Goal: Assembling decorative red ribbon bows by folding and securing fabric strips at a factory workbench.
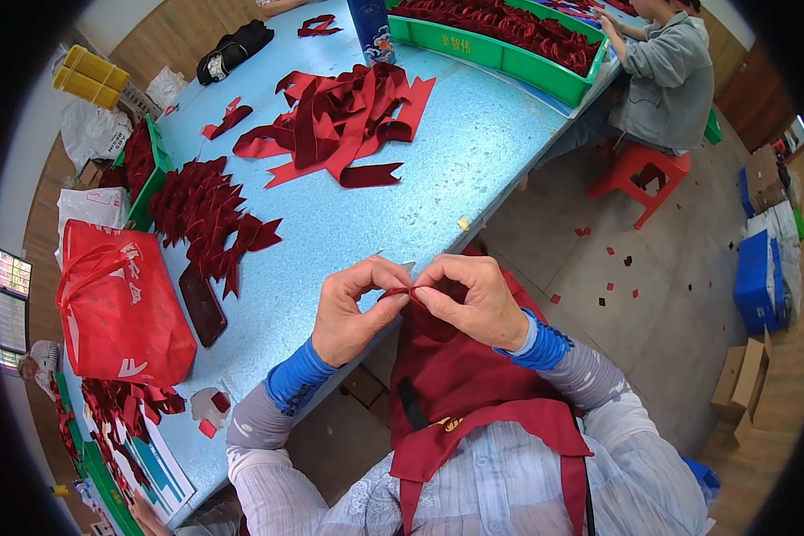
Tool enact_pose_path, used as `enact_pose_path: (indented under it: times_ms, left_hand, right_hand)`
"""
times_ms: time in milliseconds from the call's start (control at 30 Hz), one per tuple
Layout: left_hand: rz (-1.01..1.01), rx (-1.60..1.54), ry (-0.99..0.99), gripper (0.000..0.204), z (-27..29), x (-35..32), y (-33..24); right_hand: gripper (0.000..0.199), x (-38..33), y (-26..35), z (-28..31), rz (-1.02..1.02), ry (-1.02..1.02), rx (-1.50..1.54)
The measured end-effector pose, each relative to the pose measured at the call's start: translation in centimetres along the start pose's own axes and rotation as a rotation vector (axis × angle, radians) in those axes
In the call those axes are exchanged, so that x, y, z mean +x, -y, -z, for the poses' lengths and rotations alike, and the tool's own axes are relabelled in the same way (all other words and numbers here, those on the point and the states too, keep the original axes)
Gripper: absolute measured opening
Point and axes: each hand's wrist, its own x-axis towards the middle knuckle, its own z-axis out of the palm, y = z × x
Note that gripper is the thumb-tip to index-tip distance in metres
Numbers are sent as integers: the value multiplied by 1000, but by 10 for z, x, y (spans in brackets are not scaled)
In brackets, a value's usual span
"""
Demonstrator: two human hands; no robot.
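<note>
At the near edge of the light blue table, my left hand (353,304) and my right hand (475,302) meet. Thumb and forefinger of each pinch a small dark red ribbon (400,292), mostly hidden by the fingertips. Beyond them lies a loose heap of cut dark red ribbons (344,125) with notched ends. To the left of my hands, folded ribbon bows (201,210) are massed in overlapping rows. A dark phone (202,304) rests beside those bows.
A red bag (129,308) stands at the left table edge by a green crate (156,170). A blue tumbler (371,31) and a long green crate (491,58) full of ribbon stand far off. Another person (670,80) sits on a red stool (645,179) at right.
</note>
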Motion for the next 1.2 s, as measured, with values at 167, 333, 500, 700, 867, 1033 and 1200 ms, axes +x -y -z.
enact_pose_path:
  times_ms: [167,333,500,700,867,1033,1200]
  left_hand:
    - [-5,5,-6,5,-1,0,1]
    - [20,-34,-21,6,-4,-1,1]
    - [38,-43,-30,5,-4,-2,2]
    - [53,-38,-43,6,-5,-3,5]
    - [98,-13,-61,9,-6,-5,6]
    - [126,-34,-101,10,-9,-6,8]
    - [159,-166,-126,11,-11,-6,9]
  right_hand:
    - [12,0,-2,0,13,-17,6]
    - [12,-2,-2,1,-16,8,-5]
    - [11,-1,-3,0,43,-4,-14]
    - [12,-1,-7,0,64,6,-19]
    - [12,0,-5,3,31,21,-25]
    - [13,2,-4,5,31,59,-94]
    - [11,1,-8,4,43,51,-77]
